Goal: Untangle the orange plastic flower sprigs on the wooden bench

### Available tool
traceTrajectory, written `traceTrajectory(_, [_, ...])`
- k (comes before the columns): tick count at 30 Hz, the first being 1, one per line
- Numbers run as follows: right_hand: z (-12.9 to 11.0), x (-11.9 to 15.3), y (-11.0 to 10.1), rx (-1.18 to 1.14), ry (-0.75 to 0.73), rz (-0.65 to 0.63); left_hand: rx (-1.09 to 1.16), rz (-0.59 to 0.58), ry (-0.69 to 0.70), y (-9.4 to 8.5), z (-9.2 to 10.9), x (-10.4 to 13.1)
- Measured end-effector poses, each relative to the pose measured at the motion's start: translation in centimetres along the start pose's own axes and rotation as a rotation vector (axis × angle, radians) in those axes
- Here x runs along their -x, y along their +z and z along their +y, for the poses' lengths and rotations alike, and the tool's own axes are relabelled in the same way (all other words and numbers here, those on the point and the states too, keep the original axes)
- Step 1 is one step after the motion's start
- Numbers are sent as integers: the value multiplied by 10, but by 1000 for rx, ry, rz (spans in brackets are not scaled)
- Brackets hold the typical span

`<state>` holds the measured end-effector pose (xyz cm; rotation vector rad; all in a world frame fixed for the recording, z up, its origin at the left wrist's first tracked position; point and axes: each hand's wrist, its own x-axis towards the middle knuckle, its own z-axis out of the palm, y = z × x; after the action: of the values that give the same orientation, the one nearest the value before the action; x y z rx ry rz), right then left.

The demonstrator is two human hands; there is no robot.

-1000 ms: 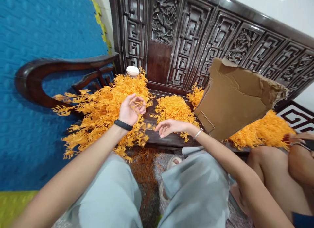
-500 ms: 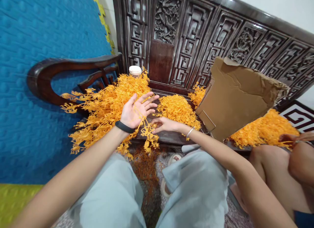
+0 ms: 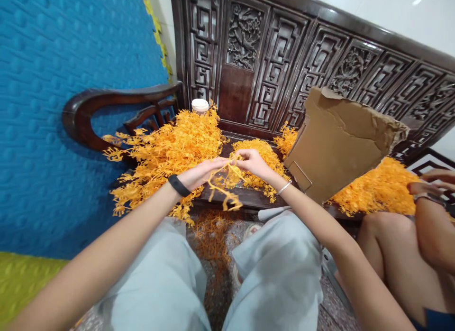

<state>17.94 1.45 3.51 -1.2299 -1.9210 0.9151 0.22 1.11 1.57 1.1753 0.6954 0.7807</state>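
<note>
An orange branched plastic strand (image 3: 223, 193) hangs between my hands, its knobbly lower end dangling over the front edge of the bench. My left hand (image 3: 204, 172), with a black wristband, has its fingers reaching right and closed on the strand; its palm is mostly hidden. My right hand (image 3: 253, 163), wearing a silver bracelet, pinches the strand close to my left fingertips. Left of my hands a big pile of orange branched plastic pieces (image 3: 177, 141) spills over the bench end. Just behind my right hand is a smaller heap of loose orange pieces (image 3: 273, 158).
A carved dark wooden bench (image 3: 236, 91) has a curved armrest (image 3: 76, 117) on the left. A white-lidded jar (image 3: 200, 106) stands behind the pile. A cardboard flap (image 3: 341, 141) leans at right, near more orange pieces (image 3: 377, 193) and another person's hand (image 3: 435, 181). Orange scraps (image 3: 211, 236) litter the floor.
My left palm has turned from facing up to edge-on, and its fingers have met my right hand. My right hand has moved up and right onto the strand.
</note>
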Motion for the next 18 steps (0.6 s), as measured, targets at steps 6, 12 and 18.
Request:
traceTrajectory(6, [-1,-4,9,426,-156,66,-266,214,301,4,4,4])
traceTrajectory(12, [-8,-4,11,718,-63,158,-259,275,346,-5,10,8])
traceTrajectory(18, [-30,-6,20,1040,-47,189,-437,177,165,-2,-6,8])
